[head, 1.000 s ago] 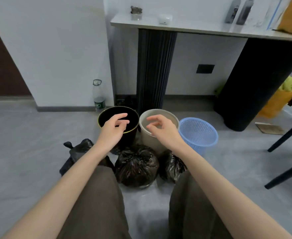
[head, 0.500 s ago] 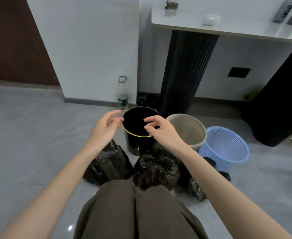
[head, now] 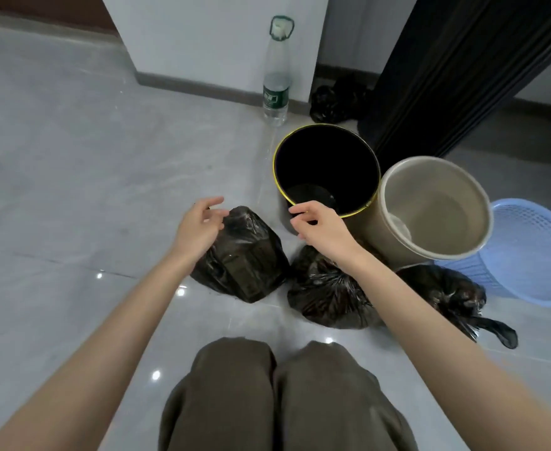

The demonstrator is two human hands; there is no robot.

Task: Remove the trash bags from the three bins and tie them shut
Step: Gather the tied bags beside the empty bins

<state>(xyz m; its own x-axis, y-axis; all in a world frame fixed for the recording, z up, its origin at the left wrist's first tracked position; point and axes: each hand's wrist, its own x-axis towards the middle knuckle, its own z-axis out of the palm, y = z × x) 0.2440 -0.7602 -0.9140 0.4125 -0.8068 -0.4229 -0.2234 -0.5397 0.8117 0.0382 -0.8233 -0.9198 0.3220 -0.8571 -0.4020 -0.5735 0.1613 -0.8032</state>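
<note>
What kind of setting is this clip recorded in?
Probably a room in a home or small office: glossy grey tiled floor, white wall with a baseboard, and three small waste bins, black bin, beige bin and blue basket, with a plastic bottle standing nearby.

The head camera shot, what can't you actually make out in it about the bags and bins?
Head view only:
- Middle bag: its knot, hidden by the right hand and forearm.
- Left bag: its top, partly covered by the left hand.
- Blue basket: far side cut off by the right edge.
- Dark bundle by the wall: too dim to identify.
</note>
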